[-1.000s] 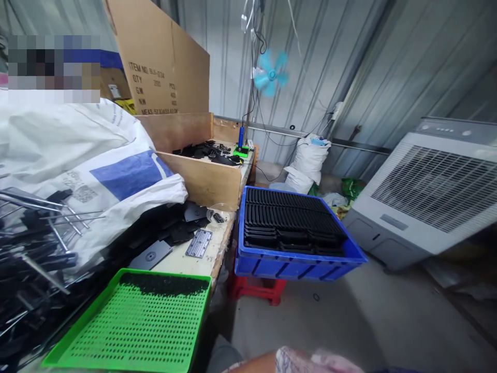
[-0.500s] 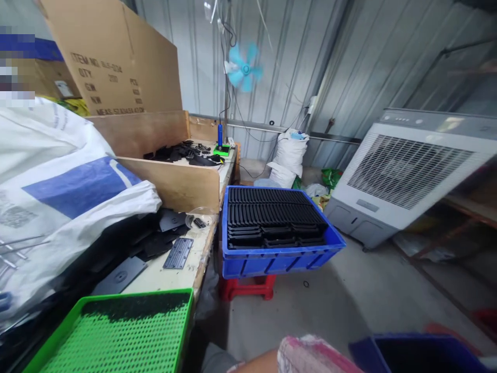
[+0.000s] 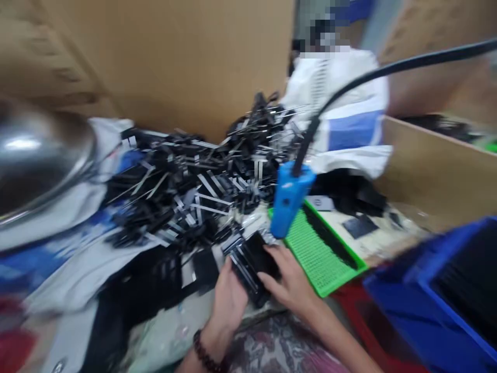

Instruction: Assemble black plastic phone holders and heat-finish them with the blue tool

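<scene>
Both hands are on a glossy black rectangular plastic part [image 3: 248, 267], held low over the front edge of the bench. My left hand [image 3: 231, 295] grips its left side, a beaded bracelet on that wrist. The fingers and thumb of my right hand [image 3: 285, 274] are closed on its right side. Blur hides whether it is one piece or several stacked. Just beyond the right hand hangs a blue electric screwdriver [image 3: 289, 202] on a thick dark cord. A green perforated tray [image 3: 314, 254] with small black pieces along one side lies to the right.
A heap of black and silvery strips [image 3: 194, 191] covers the back of the bench. A shiny metal lamp shade [image 3: 39, 155] looms at the left. A white sack [image 3: 349, 98] stands behind. A blue crate [image 3: 407, 295] and a wooden divider [image 3: 423, 176] are at the right.
My view has swung left from the blue crate and floor to the bench. Both hands are now in view, holding the black plastic part.
</scene>
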{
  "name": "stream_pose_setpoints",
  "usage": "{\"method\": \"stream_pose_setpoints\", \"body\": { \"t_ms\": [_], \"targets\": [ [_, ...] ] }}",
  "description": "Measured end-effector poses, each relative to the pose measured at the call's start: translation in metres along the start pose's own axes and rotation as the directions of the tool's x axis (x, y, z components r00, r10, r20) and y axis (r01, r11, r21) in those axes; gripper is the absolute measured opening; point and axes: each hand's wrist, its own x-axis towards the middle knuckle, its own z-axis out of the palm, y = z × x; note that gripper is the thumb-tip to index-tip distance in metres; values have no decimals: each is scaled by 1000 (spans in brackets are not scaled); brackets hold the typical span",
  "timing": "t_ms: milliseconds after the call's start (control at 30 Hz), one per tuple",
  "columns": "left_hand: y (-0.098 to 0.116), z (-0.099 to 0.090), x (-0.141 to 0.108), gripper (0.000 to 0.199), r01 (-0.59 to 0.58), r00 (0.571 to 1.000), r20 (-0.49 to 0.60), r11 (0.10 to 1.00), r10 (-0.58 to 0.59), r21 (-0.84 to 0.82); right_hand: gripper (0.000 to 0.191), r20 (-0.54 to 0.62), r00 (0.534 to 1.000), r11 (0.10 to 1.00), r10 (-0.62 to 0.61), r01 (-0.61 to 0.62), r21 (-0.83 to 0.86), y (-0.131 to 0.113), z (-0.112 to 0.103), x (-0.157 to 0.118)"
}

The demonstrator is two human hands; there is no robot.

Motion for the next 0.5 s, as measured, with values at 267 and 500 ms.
{"method": "stream_pose_setpoints", "body": {
  "t_ms": [267,500],
  "targets": [
    [0,-22,-5,39,-120,988,72,975,135,-185,47,154,968,976,-196,208,-66,1,23,5],
    [16,-47,5,48,-257,964,-7,917,267,-304,46,271,919,952,-285,304,-31,14,48,37]
  ]
}}
